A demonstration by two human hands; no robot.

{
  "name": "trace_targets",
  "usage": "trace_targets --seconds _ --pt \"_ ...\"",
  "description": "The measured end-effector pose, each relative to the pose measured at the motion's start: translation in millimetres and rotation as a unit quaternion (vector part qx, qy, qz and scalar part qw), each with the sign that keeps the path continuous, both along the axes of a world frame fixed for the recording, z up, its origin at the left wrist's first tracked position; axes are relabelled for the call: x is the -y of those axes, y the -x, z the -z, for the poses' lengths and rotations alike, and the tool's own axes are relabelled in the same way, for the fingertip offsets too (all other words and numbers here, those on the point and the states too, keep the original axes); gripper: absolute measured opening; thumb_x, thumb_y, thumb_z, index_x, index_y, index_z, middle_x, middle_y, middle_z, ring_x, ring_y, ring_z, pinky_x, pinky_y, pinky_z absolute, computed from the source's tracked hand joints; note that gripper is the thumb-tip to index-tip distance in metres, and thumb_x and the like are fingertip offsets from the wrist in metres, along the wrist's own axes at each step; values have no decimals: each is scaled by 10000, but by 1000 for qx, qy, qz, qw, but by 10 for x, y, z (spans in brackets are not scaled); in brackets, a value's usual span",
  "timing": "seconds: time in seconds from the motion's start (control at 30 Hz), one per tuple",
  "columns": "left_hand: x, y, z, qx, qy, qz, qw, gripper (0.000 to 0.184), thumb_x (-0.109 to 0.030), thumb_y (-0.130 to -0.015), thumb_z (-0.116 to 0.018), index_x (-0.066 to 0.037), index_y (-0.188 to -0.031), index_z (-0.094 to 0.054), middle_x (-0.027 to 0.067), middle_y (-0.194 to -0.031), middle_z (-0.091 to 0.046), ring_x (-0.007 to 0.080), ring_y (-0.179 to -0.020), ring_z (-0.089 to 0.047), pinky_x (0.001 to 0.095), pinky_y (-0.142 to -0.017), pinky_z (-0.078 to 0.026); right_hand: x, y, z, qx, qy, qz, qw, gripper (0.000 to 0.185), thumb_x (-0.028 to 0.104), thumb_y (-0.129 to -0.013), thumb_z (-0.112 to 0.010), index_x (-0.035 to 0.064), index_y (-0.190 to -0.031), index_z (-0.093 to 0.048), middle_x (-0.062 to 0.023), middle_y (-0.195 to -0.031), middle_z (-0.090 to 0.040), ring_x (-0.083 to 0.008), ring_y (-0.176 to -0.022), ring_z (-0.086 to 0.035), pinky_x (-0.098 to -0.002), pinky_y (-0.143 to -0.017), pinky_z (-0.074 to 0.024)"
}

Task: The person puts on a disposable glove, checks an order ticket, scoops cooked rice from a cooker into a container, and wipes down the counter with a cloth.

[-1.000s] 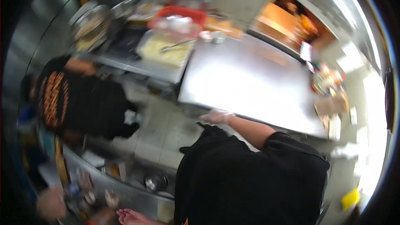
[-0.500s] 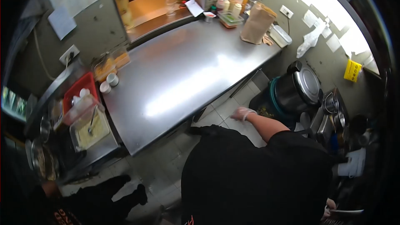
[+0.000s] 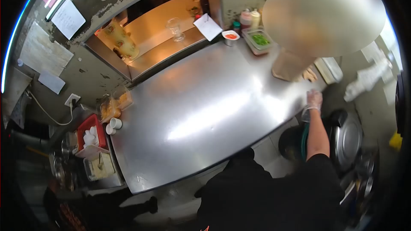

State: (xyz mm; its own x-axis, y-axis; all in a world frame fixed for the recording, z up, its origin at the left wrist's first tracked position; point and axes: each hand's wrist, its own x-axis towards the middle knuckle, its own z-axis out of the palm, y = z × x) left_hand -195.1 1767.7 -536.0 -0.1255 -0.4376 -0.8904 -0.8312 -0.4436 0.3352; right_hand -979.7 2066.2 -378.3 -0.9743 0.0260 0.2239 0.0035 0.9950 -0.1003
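Note:
My left hand (image 3: 314, 99), in a clear plastic glove, reaches over the right edge of the steel table (image 3: 150, 98). It looks open and palm down, with its fingers toward a crumpled brownish piece (image 3: 310, 75); nothing shows in it. Just beyond stands a brown paper bag (image 3: 287, 65), its upper part hidden behind a blurred patch. To the right of the bag lies a pale lidded container (image 3: 329, 70). My right hand is out of sight. Near the lower right, a whitish flat edge (image 3: 349, 193) shows beside my black shirt.
A green-topped container (image 3: 259, 39), sauce bottles (image 3: 245, 18) and a small red-filled cup (image 3: 230, 36) stand at the back. A red basket (image 3: 91, 133) and white cups (image 3: 114, 124) are at left. Below my arm is a silver-lidded pot (image 3: 347, 141). A co-worker's dark clothing (image 3: 72, 214) shows lower left.
My left hand has risen from above the floor to the table's right edge. The view has shifted right and closer to the table. My right hand, seen earlier holding something thin and light-coloured, has left view.

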Motion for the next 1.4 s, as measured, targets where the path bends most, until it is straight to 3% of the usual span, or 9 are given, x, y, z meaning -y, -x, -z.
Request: trace_targets --seconds 0.23,0.33,0.5,0.6,0.67,1.2,1.3,1.33,1.4 --pt "-769 399 48 5 75 332 940 373 -405 -781 -538 -63 -788 -686 179 -907 -663 343 -810 -649 436 -685 -501 319 1242 -514 112 -142 -187 965 253 267 -801 -559 86 -910 -699 -154 -1027 -653 -309 -991 -593 -415 -853 -469" --pt "-947 597 60 -20 91 419 903 392 -420 -779 -539 -63 -799 -699 187 -912 -665 356 -816 -656 441 -688 -508 -264 1779 381 -9 -224 -270 936 194 235 -805 -563 95 -839 -693 -121 -943 -680 -312 -828 -636 -400 -743 -509" --pt "-1540 909 731 60 10 306 950 393 -426 -744 -618 -45 -791 -703 187 -886 -672 327 -782 -666 425 -691 -503 -296 1401 631 285 -229 -187 912 325 301 -889 -441 79 -937 -673 -170 -991 -665 -340 -893 -647 -463 -800 -502" --pt "-1752 1150 383 3 37 65 997 361 -375 -736 -655 -19 -784 -695 181 -830 -675 289 -727 -669 415 -675 -508 432 298 266 228 -386 -619 644 158 175 -859 -540 99 -877 -677 -94 -864 -676 -255 -808 -669 -394 -686 -537" --pt "-1877 1275 384 22 50 27 998 381 -342 -716 -679 26 -816 -683 178 -821 -680 269 -728 -665 409 -653 -509 1030 -347 59 230 -115 -711 655 109 192 -786 -585 131 -751 -668 -85 -788 -656 -271 -722 -643 -401 -626 -501" --pt "-2658 778 742 67 -18 -305 950 419 -297 -833 -514 91 -946 -626 270 -1002 -629 388 -949 -618 469 -763 -462 4952 -4455 374 145 -13 -971 191 190 220 -797 -558 65 -738 -650 -155 -755 -645 -311 -671 -602 -438 -645 -476" --pt "-2370 742 298 68 57 -683 725 386 -289 -815 -531 64 -920 -648 256 -910 -637 379 -873 -632 458 -718 -473 5686 -5290 143 105 -60 -982 147 158 209 -757 -576 59 -738 -624 -159 -792 -648 -306 -677 -607 -428 -610 -485" --pt "-2527 469 681 105 77 -478 869 310 -255 -798 -541 24 -856 -662 232 -859 -633 365 -832 -630 458 -718 -467 5980 -5530 380 127 -35 -983 128 163 210 -756 -572 58 -758 -629 -166 -809 -648 -309 -693 -612 -426 -620 -490" --pt "-2876 132 1153 152 182 -305 922 276 -246 -791 -546 6 -817 -654 205 -834 -632 354 -817 -624 453 -715 -461 6352 -5910 566 114 -21 -988 105 191 226 -761 -562 57 -806 -637 -176 -835 -643 -318 -731 -618 -422 -656 -497"
